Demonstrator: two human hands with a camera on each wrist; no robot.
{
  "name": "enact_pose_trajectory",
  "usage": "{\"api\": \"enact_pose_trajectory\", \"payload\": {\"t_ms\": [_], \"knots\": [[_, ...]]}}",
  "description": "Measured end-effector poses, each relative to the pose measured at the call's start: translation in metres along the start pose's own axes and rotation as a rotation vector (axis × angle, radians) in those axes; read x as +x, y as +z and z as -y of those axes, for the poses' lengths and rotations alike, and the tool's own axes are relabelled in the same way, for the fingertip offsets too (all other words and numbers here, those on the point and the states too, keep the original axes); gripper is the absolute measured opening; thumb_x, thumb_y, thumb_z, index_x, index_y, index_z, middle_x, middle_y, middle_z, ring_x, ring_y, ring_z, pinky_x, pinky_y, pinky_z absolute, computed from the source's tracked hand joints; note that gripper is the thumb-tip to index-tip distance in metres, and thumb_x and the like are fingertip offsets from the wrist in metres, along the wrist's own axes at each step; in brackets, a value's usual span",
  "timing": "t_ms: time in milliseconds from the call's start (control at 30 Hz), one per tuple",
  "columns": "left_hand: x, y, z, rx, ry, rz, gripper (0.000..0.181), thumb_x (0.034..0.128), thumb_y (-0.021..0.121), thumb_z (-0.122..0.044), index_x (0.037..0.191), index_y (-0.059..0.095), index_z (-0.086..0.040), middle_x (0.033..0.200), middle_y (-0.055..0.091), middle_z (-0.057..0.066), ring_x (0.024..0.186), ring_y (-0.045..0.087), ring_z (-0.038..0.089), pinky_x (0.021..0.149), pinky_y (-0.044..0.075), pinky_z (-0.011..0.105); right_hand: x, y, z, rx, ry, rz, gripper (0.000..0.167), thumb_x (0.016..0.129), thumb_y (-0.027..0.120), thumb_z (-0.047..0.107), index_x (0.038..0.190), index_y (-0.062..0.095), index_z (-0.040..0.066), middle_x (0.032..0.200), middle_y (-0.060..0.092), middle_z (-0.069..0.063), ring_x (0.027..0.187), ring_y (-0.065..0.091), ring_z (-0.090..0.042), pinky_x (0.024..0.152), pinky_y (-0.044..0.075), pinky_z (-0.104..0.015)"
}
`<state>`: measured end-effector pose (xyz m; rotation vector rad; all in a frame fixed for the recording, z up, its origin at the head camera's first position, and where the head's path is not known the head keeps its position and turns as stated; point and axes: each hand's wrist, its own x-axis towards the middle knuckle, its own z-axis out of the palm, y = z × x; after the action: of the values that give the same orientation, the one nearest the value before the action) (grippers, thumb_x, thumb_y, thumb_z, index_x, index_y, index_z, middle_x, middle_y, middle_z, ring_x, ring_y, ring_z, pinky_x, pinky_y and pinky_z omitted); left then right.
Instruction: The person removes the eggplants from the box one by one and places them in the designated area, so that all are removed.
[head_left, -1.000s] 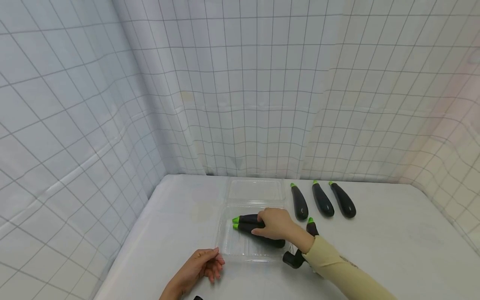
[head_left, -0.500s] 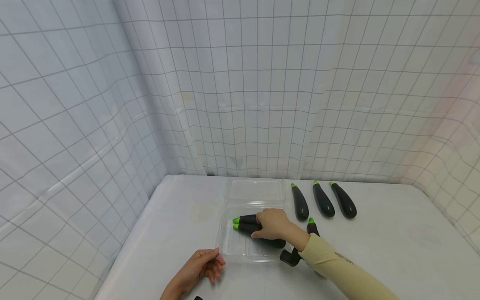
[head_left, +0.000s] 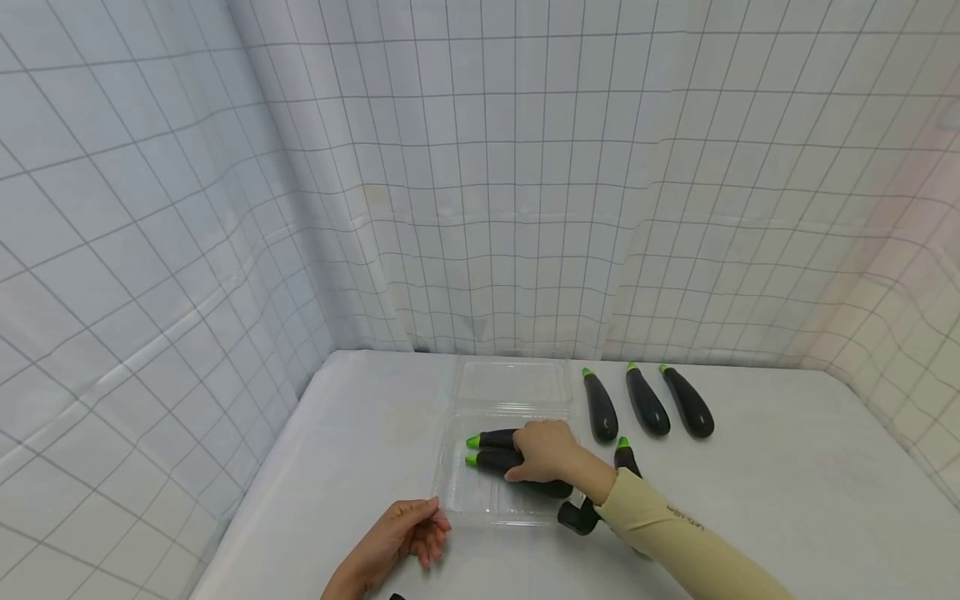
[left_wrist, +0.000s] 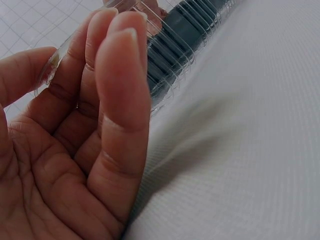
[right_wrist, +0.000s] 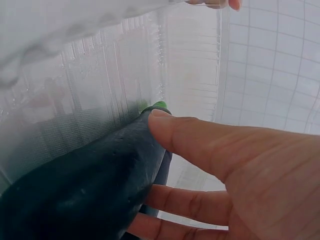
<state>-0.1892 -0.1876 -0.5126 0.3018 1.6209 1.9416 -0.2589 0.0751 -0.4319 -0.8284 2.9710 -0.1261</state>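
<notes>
The left hand (head_left: 402, 532) pinched the clear container (head_left: 465, 492), probably steadying it; the right hand (head_left: 551, 452) pinched an eggplant (right_wrist: 80, 180) inside, perhaps aligning it.

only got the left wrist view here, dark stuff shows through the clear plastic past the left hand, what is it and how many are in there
Observer: The head view shows two eggplants side by side in the clear plastic container, one nearer the person and one farther.

Operator: ok, any more outside it? my view just shows white surface on that side

Observer: Four more show in the head view: a row of three eggplants on the table to the container's right, and a fourth eggplant partly hidden by the right sleeve and wrist.
</notes>
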Motion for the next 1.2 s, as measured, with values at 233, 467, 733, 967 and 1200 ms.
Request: {"api": "enact_pose_trajectory", "payload": {"t_ms": [233,467,733,967,1200], "knots": [[0.0005,-0.0003,0.0009,0.009,-0.002,-0.004,0.041,0.1038,0.039,-0.029,0.09,0.069,-0.005,0.078,0.067,0.0,0.063,0.062,0.009,0.055,0.052,0.023,-0.0015,-0.0019,0.0017,-0.004,-0.001,0.005,0.037,0.074,0.078,0.044,0.068,0.061,0.012,0.063,0.049,0.004,0.057,0.043,-0.012,0.051,0.034,-0.03],[0.0004,-0.0006,0.0025,0.005,0.004,0.003,0.041,0.1039,0.039,-0.029,0.091,0.068,-0.003,0.078,0.067,0.001,0.063,0.062,0.009,0.055,0.053,0.023,-0.0023,-0.0015,0.0036,-0.03,0.0,0.019,0.038,0.073,0.078,0.043,0.065,0.058,0.012,0.061,0.048,0.004,0.056,0.043,-0.012,0.05,0.034,-0.029],[0.0002,0.0,0.0013,0.003,0.007,0.007,0.042,0.1045,0.037,-0.027,0.091,0.068,-0.003,0.078,0.067,0.001,0.063,0.062,0.009,0.055,0.053,0.023,-0.0014,0.002,0.0035,-0.044,0.0,0.017,0.037,0.073,0.079,0.042,0.065,0.058,0.012,0.062,0.049,0.004,0.056,0.044,-0.012,0.049,0.034,-0.029],[0.0001,0.0004,-0.0001,0.007,-0.002,0.004,0.041,0.1039,0.039,-0.029,0.09,0.068,-0.003,0.078,0.066,0.001,0.063,0.062,0.009,0.055,0.053,0.023,-0.0012,0.0019,0.0026,-0.035,-0.003,0.013,0.036,0.073,0.08,0.04,0.064,0.057,0.014,0.06,0.047,0.005,0.055,0.043,-0.011,0.049,0.033,-0.029],[0.0005,0.0002,0.0,0.01,-0.015,-0.003,0.041,0.102,0.043,-0.034,0.09,0.068,-0.004,0.078,0.066,0.001,0.063,0.062,0.009,0.055,0.053,0.023,-0.0012,0.0035,0.0011,-0.032,-0.001,0.006,0.034,0.072,0.08,0.041,0.066,0.06,0.014,0.061,0.048,0.006,0.056,0.043,-0.011,0.05,0.034,-0.029]]}}
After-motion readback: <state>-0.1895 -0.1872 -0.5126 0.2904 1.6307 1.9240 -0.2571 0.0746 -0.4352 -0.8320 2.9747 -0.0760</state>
